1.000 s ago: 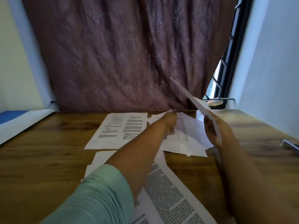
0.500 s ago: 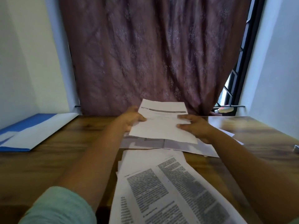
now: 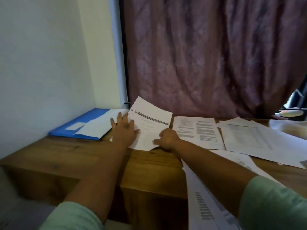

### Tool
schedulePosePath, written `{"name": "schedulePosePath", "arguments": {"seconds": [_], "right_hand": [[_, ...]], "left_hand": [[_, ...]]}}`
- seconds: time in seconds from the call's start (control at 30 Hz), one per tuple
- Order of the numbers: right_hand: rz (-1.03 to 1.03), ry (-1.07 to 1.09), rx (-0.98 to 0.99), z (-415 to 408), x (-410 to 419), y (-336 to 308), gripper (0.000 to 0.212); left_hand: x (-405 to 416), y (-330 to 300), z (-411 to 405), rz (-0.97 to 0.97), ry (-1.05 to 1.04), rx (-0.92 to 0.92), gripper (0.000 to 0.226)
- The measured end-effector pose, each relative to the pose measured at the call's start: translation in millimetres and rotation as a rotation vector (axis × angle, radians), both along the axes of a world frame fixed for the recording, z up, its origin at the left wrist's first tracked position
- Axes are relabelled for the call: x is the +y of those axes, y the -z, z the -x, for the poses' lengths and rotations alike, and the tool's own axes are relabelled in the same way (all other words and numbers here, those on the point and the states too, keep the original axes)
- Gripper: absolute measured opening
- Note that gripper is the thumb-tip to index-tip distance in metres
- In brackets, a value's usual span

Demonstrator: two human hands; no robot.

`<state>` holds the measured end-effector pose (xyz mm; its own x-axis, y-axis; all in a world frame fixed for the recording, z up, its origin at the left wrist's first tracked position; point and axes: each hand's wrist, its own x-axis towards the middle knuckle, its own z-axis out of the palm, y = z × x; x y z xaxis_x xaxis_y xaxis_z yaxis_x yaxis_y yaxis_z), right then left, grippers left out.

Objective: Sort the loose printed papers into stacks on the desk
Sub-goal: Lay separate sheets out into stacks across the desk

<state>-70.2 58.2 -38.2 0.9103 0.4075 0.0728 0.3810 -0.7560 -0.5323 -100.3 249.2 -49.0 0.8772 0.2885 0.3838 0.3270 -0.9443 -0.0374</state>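
Where curtain meets wall, papers strew the wooden desk.

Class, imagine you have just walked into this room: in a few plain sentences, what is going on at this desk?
A person is sorting printed papers on a wooden desk. The left hand lies flat, fingers spread, on a sheet with a dark header bar, while the right hand pinches its near edge. The sheet sits beside a blue folder, its far corner lifted. More printed sheets lie spread to the right.
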Motion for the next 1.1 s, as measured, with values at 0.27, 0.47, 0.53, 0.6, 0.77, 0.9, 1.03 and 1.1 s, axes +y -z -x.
{"name": "schedulePosePath", "arguments": {"seconds": [0.27, 0.47, 0.53, 0.6, 0.77, 0.9, 1.03, 1.1], "right_hand": [[0.271, -0.038, -0.111, -15, 20, 12, 0.067], [0.05, -0.061, -0.088, -21, -48, -45, 0.046], [-0.112, -0.01, 0.019, -19, -103, -71, 0.03], [-0.224, 0.035, 0.123, -14, -163, -84, 0.019], [-0.154, 0.168, 0.239, 17, -276, -73, 0.009], [0.183, 0.181, 0.401, 58, -306, -41, 0.049], [0.316, 0.263, 0.236, 83, -306, -21, 0.056], [0.309, 0.264, 0.158, 90, -305, -17, 0.047]], "left_hand": [[-11, 18, 8, 0.314, 0.006, 0.43, 0.08], [2, 15, 20, 0.408, 0.1, 0.149, 0.084], [-17, 7, 31, 0.533, 0.151, -0.029, 0.066], [-52, -8, 43, 0.602, 0.251, -0.135, 0.046], [-173, -32, 72, 0.822, 0.489, 0.004, 0.03], [-228, -22, 78, 0.473, 0.497, 0.392, 0.097], [-237, -10, 73, 0.432, 0.477, 0.415, 0.104], [-234, -5, 68, 0.482, 0.489, 0.418, 0.1]]}}
